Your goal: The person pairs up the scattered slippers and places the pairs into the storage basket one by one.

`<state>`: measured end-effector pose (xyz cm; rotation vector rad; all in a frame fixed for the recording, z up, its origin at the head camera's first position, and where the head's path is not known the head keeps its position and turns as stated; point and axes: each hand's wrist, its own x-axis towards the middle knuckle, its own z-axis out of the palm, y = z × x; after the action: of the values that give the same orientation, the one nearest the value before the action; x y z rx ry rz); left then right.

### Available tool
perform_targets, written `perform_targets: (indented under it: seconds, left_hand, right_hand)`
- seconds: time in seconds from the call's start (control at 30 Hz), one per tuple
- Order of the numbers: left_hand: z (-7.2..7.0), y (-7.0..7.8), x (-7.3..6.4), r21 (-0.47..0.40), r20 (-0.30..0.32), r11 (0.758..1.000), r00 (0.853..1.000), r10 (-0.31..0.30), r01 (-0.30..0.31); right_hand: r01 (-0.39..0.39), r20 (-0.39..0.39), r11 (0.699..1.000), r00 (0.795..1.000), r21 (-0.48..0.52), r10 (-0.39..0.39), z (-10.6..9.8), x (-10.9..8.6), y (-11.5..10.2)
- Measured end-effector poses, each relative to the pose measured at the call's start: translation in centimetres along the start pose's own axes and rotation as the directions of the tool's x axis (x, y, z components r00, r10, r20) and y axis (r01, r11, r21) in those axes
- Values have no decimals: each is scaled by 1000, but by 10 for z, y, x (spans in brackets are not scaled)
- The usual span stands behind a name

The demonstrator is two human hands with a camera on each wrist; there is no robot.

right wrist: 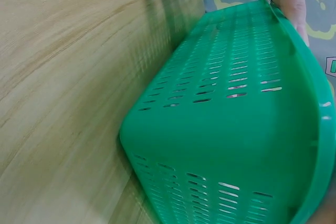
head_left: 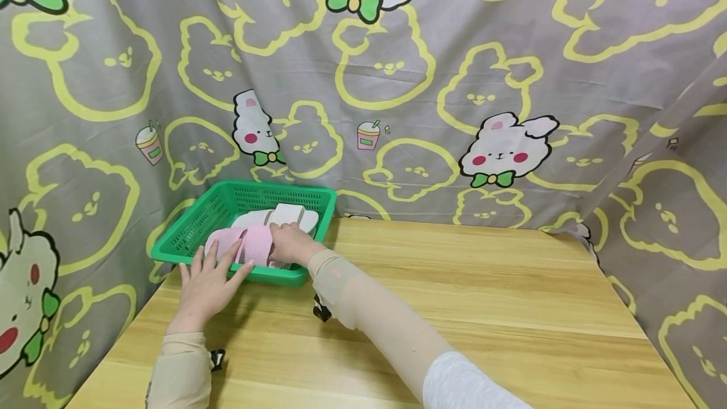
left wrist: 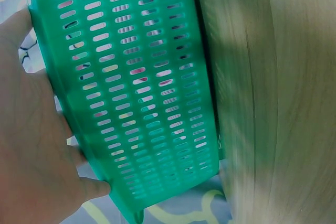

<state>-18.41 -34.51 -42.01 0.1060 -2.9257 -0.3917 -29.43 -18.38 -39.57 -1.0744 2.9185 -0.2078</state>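
Observation:
A green plastic basket (head_left: 272, 189) stands on the wooden table, with a pink slipper (head_left: 260, 246) at its front side and a white slipper (head_left: 250, 218) behind that. My right hand (head_left: 292, 243) reaches in over the basket's right side, and its bent fingers hold the pink slipper's right end; the slipper hides some fingertips. My left hand (head_left: 209, 286) comes over the front rim with fingers spread, fingertips on the pink slipper's left part. In the left wrist view this hand (left wrist: 31, 129) lies along the rim, outside the slotted wall.
The wooden table (head_left: 483, 308) extends right and forward of the basket. A grey curtain (head_left: 397, 163) with yellow outlines and cartoon rabbits hangs behind it and at both sides. Small black clips (head_left: 322, 309) show at the wrists.

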Motion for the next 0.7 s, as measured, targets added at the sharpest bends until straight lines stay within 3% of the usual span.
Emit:
perform_targets:
  seconds: [0.37, 0.7]
  left_hand:
    - [1, 1, 0, -3, -3, 1000, 1000, 8, -8]
    - [0, 1, 0, -5, -8, 1000, 1000, 8, -8]
  right_hand:
    - [73, 16, 997, 997, -12, -73, 0, 3, -2]
    - [59, 47, 997, 997, 51, -61, 2, 0, 1]
